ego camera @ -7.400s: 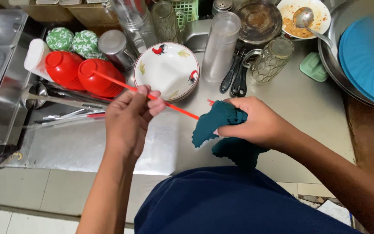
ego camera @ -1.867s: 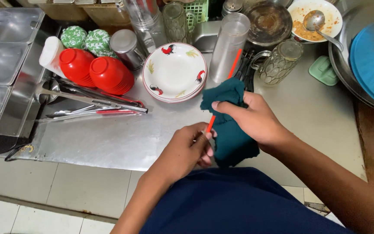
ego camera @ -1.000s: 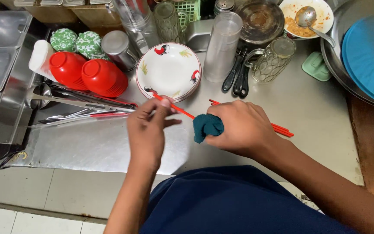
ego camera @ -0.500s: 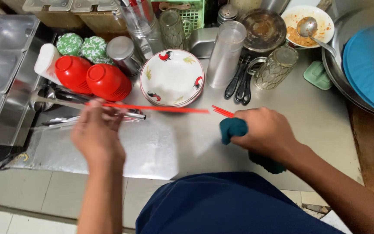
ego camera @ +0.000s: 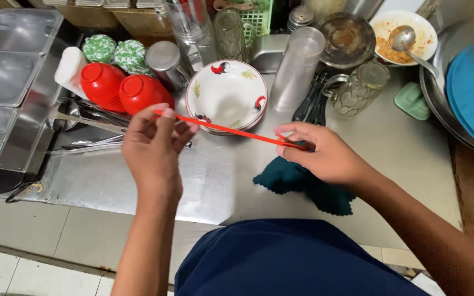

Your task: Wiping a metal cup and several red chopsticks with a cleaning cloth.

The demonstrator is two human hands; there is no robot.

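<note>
Thin red chopsticks [ego camera: 231, 130] held level above the steel counter, spanning both hands, dark teal cloth [ego camera: 303, 183] crumpled on the counter beneath their right end

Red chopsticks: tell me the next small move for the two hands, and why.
Probably lower the red chopsticks toward the utensils lying by the red bowls. The left hand pinches one end, the right hand the other end along with the dark green cloth, and the pair hangs level above the steel counter.
</note>
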